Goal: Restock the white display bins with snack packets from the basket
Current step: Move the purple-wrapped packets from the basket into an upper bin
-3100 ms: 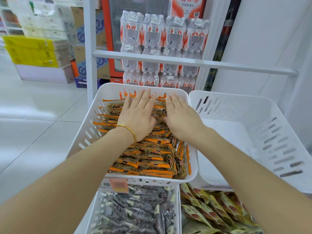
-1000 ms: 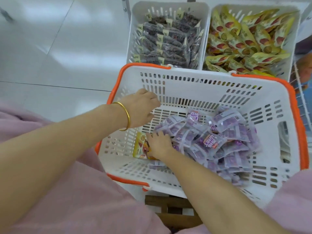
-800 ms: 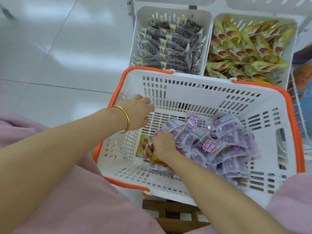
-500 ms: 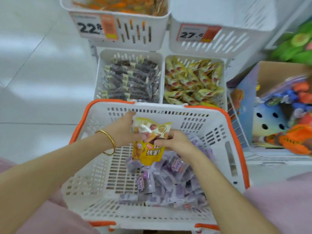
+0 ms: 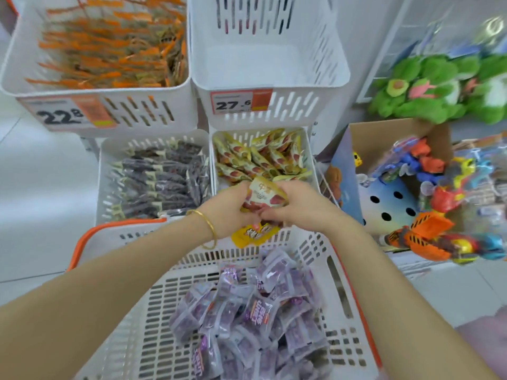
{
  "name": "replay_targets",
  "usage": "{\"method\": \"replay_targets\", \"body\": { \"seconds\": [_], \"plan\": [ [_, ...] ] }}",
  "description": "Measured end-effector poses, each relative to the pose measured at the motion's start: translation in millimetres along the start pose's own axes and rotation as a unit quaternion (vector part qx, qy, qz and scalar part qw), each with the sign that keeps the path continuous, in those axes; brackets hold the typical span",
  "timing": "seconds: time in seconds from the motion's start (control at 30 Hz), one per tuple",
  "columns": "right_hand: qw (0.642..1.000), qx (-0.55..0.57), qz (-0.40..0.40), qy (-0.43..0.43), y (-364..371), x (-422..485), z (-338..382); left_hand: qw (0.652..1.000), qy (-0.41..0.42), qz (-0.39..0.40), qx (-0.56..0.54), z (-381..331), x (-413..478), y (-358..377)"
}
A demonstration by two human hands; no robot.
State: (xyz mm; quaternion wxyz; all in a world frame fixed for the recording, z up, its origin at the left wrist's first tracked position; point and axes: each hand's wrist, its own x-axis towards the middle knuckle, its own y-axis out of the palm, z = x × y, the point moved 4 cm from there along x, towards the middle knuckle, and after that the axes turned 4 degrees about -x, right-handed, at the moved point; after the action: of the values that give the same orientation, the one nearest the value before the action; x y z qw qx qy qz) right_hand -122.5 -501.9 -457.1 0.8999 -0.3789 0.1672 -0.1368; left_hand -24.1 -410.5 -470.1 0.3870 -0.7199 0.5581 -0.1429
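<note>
Above the yellow-snack bin [image 5: 309, 157], left hand [image 5: 227, 212] and right hand [image 5: 297, 207] gripping yellow packets [image 5: 264, 194], lifted from basket [image 5: 131, 237].

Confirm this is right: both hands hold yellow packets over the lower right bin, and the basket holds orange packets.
Wrong: the head view shows the basket holds purple packets, not orange. The left hand and right hand do hold yellow packets over the lower right bin.

The left hand [image 5: 227, 212] and right hand [image 5: 296, 209] have lifted the yellow packets [image 5: 264, 194] out of the basket [image 5: 82, 242] and carried them forward past its far rim, to the near edge of the lower right bin [image 5: 310, 160].
</note>
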Motion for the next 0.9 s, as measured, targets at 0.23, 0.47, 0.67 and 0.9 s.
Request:
{"method": "replay_targets", "body": {
  "seconds": [0.23, 0.47, 0.67, 0.9],
  "plan": [
    [0.915, -0.094, -0.345, 0.187, -60.0, -1.2, -72.9, 0.987, 0.052, -0.142, 0.051, -10.8, 85.1, -1.6],
    [0.875, -0.034, -0.430, 0.219, -56.0, 54.8, -114.0, 0.960, 0.082, -0.067, 0.261, -8.9, 182.9, 31.9],
    [0.890, -0.048, -0.423, 0.163, -53.1, 86.0, -121.2, 0.956, 0.066, -0.064, 0.280, 2.7, 202.9, 53.5],
    [0.890, -0.081, -0.412, 0.178, -44.2, 52.6, -117.5, 0.953, 0.094, -0.073, 0.277, 9.9, 193.7, 51.0]
  ]
}}
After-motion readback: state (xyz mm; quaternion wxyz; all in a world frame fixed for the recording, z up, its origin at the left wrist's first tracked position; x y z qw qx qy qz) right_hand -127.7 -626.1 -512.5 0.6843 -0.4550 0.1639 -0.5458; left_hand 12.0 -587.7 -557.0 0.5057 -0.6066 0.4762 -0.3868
